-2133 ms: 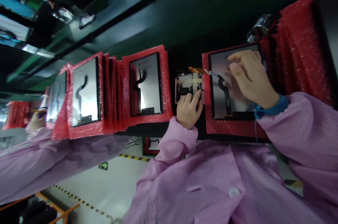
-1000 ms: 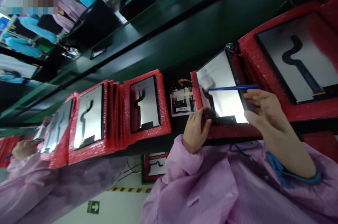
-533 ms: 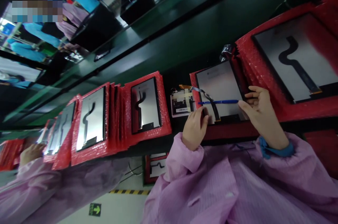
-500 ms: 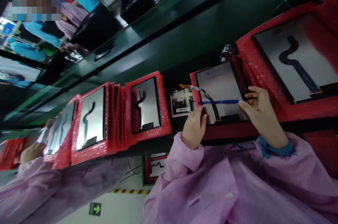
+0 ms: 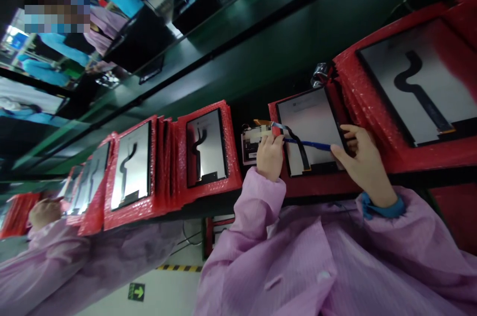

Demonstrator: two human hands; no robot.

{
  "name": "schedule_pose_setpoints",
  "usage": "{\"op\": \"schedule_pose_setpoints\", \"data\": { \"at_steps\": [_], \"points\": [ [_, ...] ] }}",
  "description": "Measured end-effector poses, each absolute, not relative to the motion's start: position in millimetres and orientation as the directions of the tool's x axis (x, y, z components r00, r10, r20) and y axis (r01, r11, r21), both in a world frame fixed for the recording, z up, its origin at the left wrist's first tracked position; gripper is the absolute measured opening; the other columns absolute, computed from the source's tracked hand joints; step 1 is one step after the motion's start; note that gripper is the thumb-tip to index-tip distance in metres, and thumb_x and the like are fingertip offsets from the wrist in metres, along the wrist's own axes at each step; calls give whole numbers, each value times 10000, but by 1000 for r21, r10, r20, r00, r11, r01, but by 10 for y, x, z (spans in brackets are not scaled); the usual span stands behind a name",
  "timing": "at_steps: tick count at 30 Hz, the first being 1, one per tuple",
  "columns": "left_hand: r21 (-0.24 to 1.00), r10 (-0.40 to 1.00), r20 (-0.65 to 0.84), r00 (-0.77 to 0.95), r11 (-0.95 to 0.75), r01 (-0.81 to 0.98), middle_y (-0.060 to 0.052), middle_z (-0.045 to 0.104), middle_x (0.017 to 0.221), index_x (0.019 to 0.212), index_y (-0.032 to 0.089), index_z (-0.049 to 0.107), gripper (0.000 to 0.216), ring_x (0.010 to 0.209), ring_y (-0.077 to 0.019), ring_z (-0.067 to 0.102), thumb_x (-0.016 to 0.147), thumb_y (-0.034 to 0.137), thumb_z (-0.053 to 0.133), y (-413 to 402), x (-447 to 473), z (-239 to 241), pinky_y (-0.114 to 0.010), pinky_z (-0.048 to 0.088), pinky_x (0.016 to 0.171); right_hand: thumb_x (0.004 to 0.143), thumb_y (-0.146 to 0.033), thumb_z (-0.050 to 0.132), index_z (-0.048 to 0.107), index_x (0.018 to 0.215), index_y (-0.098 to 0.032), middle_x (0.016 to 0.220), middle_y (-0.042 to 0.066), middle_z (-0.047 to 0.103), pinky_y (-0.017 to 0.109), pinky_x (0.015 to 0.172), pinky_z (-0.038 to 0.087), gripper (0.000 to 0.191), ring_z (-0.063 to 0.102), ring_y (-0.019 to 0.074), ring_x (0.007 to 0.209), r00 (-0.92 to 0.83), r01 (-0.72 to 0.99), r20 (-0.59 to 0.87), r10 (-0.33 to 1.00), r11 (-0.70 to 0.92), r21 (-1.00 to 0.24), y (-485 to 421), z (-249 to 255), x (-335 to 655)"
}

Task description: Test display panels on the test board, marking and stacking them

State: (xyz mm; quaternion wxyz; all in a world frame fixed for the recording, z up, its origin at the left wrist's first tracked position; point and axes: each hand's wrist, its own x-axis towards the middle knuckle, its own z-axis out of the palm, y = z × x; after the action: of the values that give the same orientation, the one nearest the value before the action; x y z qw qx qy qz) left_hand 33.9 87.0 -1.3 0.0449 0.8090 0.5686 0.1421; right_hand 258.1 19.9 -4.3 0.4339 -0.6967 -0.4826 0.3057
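An LCD panel (image 5: 315, 112) lies back side up in front of me on red bubble wrap. Its black flex cable (image 5: 302, 154) curves up leftward to an orange end. Just left of the panel sits a small circuit board (image 5: 249, 152), partly covered by my left hand (image 5: 270, 157). That hand's fingers are curled together over the board's right side; whatever they grip is hidden. A slim blue pen-like tool (image 5: 311, 144) crosses the panel and the cable, its left end by my left fingers. My right hand (image 5: 359, 159) has its thumb on the tool's right end.
LCD panels on stacked red bubble wrap stand on the left (image 5: 206, 147) and right (image 5: 428, 92). A shiny metallic roll (image 5: 320, 75) lies behind my panel. On the far left is a co-worker's hand (image 5: 44, 212). More people work across the dark green bench (image 5: 238, 52).
My left hand has moved up and left, from the panel's edge onto the circuit board. My right hand has shifted slightly left, and the blue tool now tilts down toward its right end.
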Motion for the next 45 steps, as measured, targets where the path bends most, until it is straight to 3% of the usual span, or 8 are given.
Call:
{"op": "schedule_pose_setpoints", "data": {
  "at_steps": [7,16,22,27,33,37,42,45],
  "points": [
    [389,913,251,323,-400,830,-99,739,1007,997,178,717,226,1016,-258,673,997,149,494,998,392,-87,-444,547,989,884,-448,619,717,1058,-198,1131,127,514,458,974,534,320,570,241,1030,220,637,229,948,38,-770,192,-58,2520],
    [560,935,323,147,-314,767,-191,720,1226,1287,87,600,345,1144,-290,686,1004,243,481,505,503,-82,-474,556,1026,925,-373,528,505,891,-208,989,117,575,443,892,495,170,574,254,944,438,668,219,872,-152,-729,233,-20,2484],
    [568,951,274,141,-278,774,-182,723,1239,1286,110,603,344,1138,-289,697,998,258,489,463,517,-63,-481,567,1017,947,-378,477,507,1075,-192,1008,122,608,407,783,502,228,600,225,817,585,584,206,785,-232,-778,264,24,2456],
    [557,947,285,146,-288,779,-172,724,1241,1258,126,621,318,1148,-291,682,988,244,500,458,531,-78,-499,551,1032,879,-308,567,564,1149,-191,1073,129,655,436,865,513,295,627,267,977,502,663,232,833,-198,-722,276,16,2493],
    [553,945,285,162,-301,777,-174,719,1247,1257,121,618,316,1162,-292,672,991,244,501,443,516,-97,-504,535,1050,906,-304,532,606,1135,-192,975,109,661,439,855,522,265,623,259,912,549,659,222,806,-254,-708,310,0,2506],
    [561,943,285,171,-309,768,-171,715,1252,1274,129,604,321,1170,-284,668,998,251,494,434,509,-103,-514,522,1067,907,-327,555,597,1218,-177,1143,156,643,482,897,545,348,627,274,972,540,674,247,805,-238,-699,279,79,2431],
    [576,941,291,175,-318,753,-190,704,1270,1280,109,601,339,1194,-292,661,1008,274,485,409,502,-110,-516,526,1070,902,-361,600,540,1342,-169,1354,189,518,424,748,614,483,605,138,685,504,561,132,853,-208,-801,112,267,2400],
    [637,956,239,169,-286,716,-181,692,1304,1298,130,596,357,1239,-285,649,1017,325,493,396,434,-92,-494,534,1079,904,-442,627,540,1333,-197,1373,164,488,364,742,636,502,635,117,725,439,470,94,893,-140,-871,-21,441,2445]
  ]
}}
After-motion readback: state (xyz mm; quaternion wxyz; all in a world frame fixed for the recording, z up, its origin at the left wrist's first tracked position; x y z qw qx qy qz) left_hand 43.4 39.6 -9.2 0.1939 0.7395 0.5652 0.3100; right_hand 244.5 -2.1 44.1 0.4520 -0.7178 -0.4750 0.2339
